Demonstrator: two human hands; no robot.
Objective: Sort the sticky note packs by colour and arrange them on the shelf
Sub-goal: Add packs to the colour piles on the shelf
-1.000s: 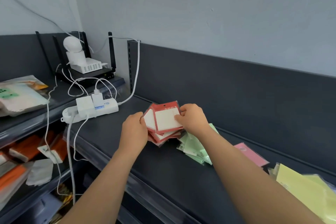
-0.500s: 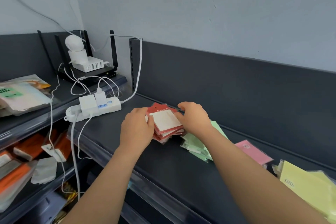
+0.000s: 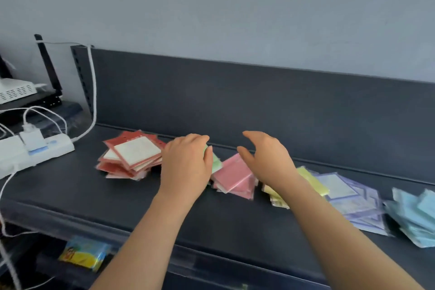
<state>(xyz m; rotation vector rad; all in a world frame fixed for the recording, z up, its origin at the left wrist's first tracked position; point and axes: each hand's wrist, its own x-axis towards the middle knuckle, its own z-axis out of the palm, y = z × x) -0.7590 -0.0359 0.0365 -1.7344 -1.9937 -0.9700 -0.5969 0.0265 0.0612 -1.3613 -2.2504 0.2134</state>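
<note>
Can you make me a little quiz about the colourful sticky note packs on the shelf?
1. Which colour pile lies nearest the white power strip?
2. True or false: the right hand is gripping a pack.
3. Which pile is farthest right: A yellow, B purple, C blue?

Key
1. Red.
2. False; it hovers open above the pink pile.
3. C.

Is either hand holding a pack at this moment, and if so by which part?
Right hand is open above the pink packs, holding nothing. Left hand lies over the green packs; whether it grips them cannot be told.
</note>
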